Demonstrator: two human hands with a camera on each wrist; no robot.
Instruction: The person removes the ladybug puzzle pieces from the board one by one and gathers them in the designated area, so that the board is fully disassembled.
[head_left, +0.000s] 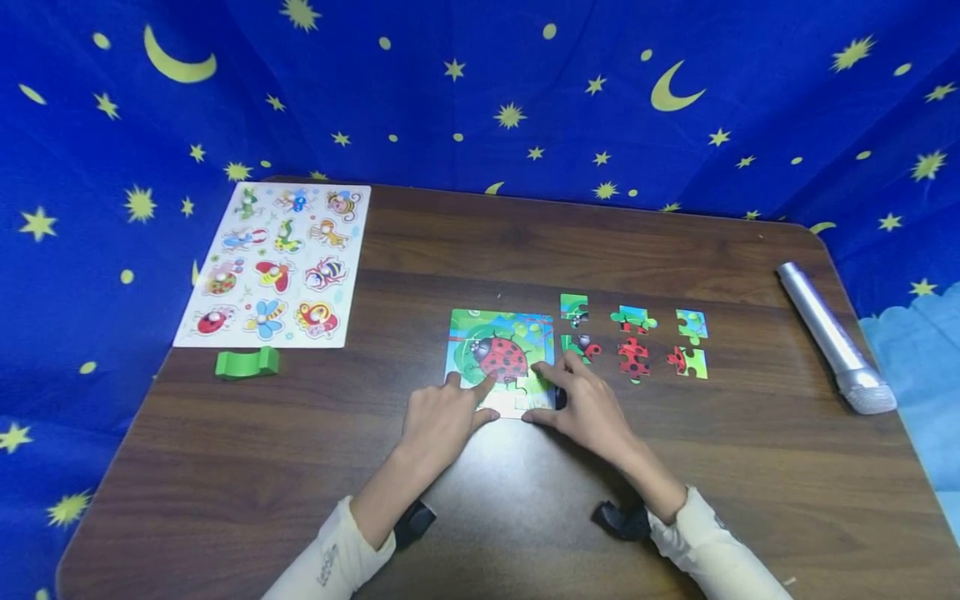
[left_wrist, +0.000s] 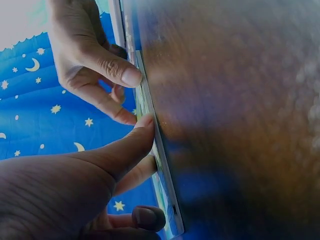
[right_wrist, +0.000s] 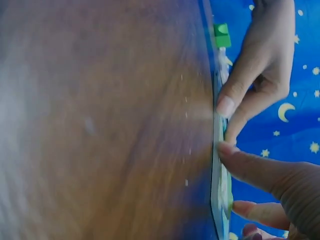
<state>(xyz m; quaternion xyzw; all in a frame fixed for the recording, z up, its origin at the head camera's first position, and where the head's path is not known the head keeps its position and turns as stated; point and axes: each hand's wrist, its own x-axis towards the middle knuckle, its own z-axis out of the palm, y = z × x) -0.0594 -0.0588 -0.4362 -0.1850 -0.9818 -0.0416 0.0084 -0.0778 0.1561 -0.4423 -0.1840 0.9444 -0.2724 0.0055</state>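
A square ladybug jigsaw puzzle (head_left: 504, 333) lies in its tray on the table, with a pale bare patch near its front edge. My left hand (head_left: 442, 421) is at the tray's front left; its index fingertip touches the puzzle and its thumb rests at the front edge. From the right, my right hand (head_left: 592, 408) touches the puzzle with its index finger, its thumb at the same edge. Both thumbs meet the tray rim (left_wrist: 159, 145) in the left wrist view. Just right of the puzzle, several loose jigsaw pieces (head_left: 633, 357) lie in two rows. My hands partly cover the puzzle's lower part.
At the back left lies a white insect peg board (head_left: 300, 287), with a green block (head_left: 247, 363) in front of it. A silver toy microphone (head_left: 832, 337) lies near the table's right edge. Behind the wooden table (head_left: 285, 467) hangs a blue star-and-moon cloth (head_left: 427, 100).
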